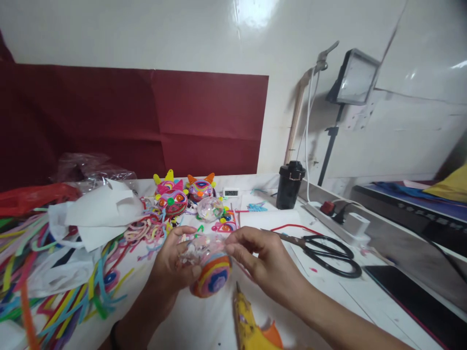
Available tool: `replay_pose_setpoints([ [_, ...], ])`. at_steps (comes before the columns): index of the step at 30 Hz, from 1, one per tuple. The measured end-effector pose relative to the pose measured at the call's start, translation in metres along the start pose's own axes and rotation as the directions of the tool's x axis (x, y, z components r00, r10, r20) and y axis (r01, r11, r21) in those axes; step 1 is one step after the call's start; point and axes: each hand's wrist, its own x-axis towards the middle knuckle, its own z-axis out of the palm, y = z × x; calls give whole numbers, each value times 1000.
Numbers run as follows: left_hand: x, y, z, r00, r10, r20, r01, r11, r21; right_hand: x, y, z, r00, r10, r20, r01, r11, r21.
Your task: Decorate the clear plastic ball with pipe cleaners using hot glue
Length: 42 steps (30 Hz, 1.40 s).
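Note:
My left hand (173, 266) is wrapped round a decorated ball (214, 278), its thumb pressed on the side facing me. Orange, yellow, pink and blue bands ring the front of the ball, while its upper part is clear and shiny. At the upper right edge my right hand (260, 250) has thumb and forefinger pinched together, touching the ball; anything tiny between those fingertips cannot be made out. Just below lies a yellow glue gun (248, 321) with a dark tip and an orange trigger. A second clear ball (210, 209) sits behind my hands.
Finished-looking colourful balls with horns (172, 200) stand at the back. Fuzzy coloured strips (69, 291) and white paper (105, 214) are heaped at left. To the right lie black-handled scissors (328, 250), a phone (416, 296), a power strip (337, 223) and a black bottle (290, 185).

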Motion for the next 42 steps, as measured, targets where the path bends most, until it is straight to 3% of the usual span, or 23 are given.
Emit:
replay_pose_setpoints([
  [6, 0, -1, 0, 1000, 7, 14, -7, 1000, 4, 4, 12, 8, 975, 223, 5, -215, 937, 277],
  [15, 3, -8, -3, 1000, 4, 10, -5, 999, 39, 9, 11, 9, 886, 460, 60, -438, 787, 436],
  [21, 3, -11, -1, 1000, -16, -20, 16, 1000, 20, 11, 21, 9, 843, 507, 181, -517, 669, 534],
  [26, 2, -11, -1, 999, -39, 3, 39, 999, -5, 13, 29, 7, 768, 560, 311, -613, 501, 611],
  [29, 1, -11, 0, 999, -44, 16, 44, 999, -14, 15, 30, 3, 742, 564, 363, -646, 457, 611],
  [35, 0, -9, -1, 998, -47, 36, 47, 999, -25, 16, 33, 2, 751, 498, 433, -648, 431, 628],
  [42, 2, -9, -6, 999, -27, 47, 32, 993, -117, 11, 36, 11, 858, 345, 380, -512, 517, 686],
])
